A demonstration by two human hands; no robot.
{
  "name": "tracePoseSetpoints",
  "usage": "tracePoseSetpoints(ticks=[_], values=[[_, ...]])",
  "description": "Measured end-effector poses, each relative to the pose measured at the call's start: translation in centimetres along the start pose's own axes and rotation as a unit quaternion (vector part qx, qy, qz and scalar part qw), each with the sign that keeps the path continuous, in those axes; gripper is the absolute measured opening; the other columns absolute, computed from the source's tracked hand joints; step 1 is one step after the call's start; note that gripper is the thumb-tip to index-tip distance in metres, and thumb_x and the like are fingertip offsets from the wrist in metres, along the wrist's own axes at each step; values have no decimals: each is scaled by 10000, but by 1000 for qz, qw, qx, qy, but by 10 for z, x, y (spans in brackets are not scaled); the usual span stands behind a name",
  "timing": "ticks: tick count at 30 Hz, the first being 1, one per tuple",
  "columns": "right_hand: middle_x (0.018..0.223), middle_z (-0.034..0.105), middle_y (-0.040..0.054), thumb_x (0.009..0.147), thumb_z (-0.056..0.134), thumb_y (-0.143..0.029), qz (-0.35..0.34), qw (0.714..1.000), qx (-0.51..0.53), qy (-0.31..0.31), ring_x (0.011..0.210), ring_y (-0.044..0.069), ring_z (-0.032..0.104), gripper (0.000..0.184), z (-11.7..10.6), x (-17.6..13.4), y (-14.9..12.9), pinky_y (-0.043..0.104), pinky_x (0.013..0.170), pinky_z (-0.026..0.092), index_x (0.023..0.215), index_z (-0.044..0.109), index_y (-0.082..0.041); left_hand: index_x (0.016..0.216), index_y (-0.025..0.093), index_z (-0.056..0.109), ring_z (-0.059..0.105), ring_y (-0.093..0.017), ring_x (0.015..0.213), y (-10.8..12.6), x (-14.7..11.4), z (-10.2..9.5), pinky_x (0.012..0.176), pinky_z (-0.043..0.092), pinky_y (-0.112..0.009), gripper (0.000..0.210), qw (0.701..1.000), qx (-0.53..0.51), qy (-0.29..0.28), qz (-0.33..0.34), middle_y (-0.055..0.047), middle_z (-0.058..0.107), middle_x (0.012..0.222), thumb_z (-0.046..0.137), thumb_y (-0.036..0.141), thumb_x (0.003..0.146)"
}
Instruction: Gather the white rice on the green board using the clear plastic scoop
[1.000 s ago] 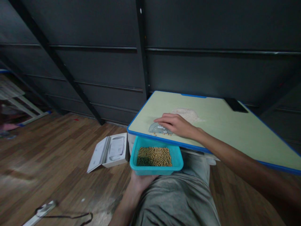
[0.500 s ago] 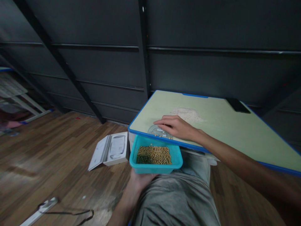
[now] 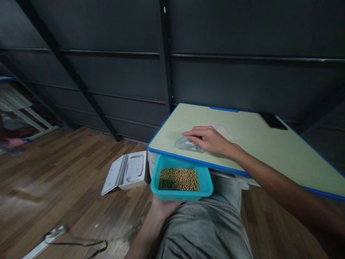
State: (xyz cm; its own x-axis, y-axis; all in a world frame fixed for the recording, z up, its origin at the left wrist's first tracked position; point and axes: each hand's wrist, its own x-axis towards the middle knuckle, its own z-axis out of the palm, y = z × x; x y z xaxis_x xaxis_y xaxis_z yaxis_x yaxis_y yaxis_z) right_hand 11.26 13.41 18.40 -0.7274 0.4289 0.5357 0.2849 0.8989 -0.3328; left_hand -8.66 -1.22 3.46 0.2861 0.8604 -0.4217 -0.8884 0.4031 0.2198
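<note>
One right hand (image 3: 208,139) pinching a clear protractor (image 3: 185,144), left hand (image 3: 163,208) beneath turquoise tub (image 3: 182,195) of beans (image 3: 183,179), its grip unclear

Protractor (image 3: 181,143) part-hidden by right hand (image 3: 210,139), left hand (image 3: 165,208) part-hidden beneath tub (image 3: 182,196)

Room: panelled wall (image 3: 121,25), wood-plank floor (image 3: 72,172)

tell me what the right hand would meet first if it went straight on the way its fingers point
Likely the blue edging on the left side of the tabletop, after a bare stretch. How high the right hand sits is unclear, so it might pass above that edging instead.
</note>
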Motion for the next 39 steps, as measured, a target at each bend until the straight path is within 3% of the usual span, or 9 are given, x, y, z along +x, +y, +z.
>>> tracePoseSetpoints(ticks=[5, 11, 18, 26, 34, 39], values=[[1061, 787, 73, 1039, 562, -277, 17, 1000, -10, 4, 923, 179, 704, 270, -12, 1, 9, 327, 854, 498, 1189, 773, -202, 1487, 248, 526, 608, -382, 1334, -1, -4, 9, 1073, 520, -617, 630, 1000, 2, 1, -13, -144, 654, 1442, 643, 345, 876], [1061, 794, 56, 1020, 581, -238, 20, 999, -6, -30, 906, 171, 715, 257, -6, -2, 11, 317, 821, 500, 1184, 778, -221, 1478, 241, 531, 620, -377, 1320, -1, -4, 7, 1082, 510, -627, 597, 1000, 5, 15, -2, -146, 673, 1419, 614, 342, 895], [1084, 793, 70, 1033, 570, -292, 35, 998, -19, 40, 943, 186, 712, 261, -4, -1, 10, 335, 858, 512, 1163, 784, -218, 1486, 234, 527, 637, -383, 1295, 0, -3, 7, 1077, 515, -618, 607, 1000, -3, 23, -3, -166, 670, 1418, 620, 345, 897], [1073, 792, 61, 1029, 556, -231, 22, 999, -35, 11, 918, 174, 709, 274, 0, -3, 13, 328, 849, 502, 1198, 771, -222, 1475, 255, 547, 659, -367, 1270, 1, -8, 17, 1059, 543, -592, 586, 999, -1, 44, -3, -138, 669, 1424, 623, 322, 898], [994, 800, 65, 1007, 593, -275, 18, 997, 17, 71, 833, 165, 701, 242, 5, -2, 5, 310, 768, 517, 1102, 801, -198, 1486, 279, 524, 623, -368, 1319, 0, -3, 6, 1102, 495, -626, 609, 1000, 8, 26, -1, -129, 667, 1429, 645, 355, 894], [920, 801, 65, 969, 619, -249, 10, 998, 0, 55, 733, 152, 675, 226, 1, -4, 6, 304, 723, 506, 1068, 811, -185, 1513, 292, 486, 609, -363, 1337, 1, -3, 4, 1115, 478, -633, 636, 1000, 13, 18, -1, -119, 657, 1444, 639, 368, 900]])
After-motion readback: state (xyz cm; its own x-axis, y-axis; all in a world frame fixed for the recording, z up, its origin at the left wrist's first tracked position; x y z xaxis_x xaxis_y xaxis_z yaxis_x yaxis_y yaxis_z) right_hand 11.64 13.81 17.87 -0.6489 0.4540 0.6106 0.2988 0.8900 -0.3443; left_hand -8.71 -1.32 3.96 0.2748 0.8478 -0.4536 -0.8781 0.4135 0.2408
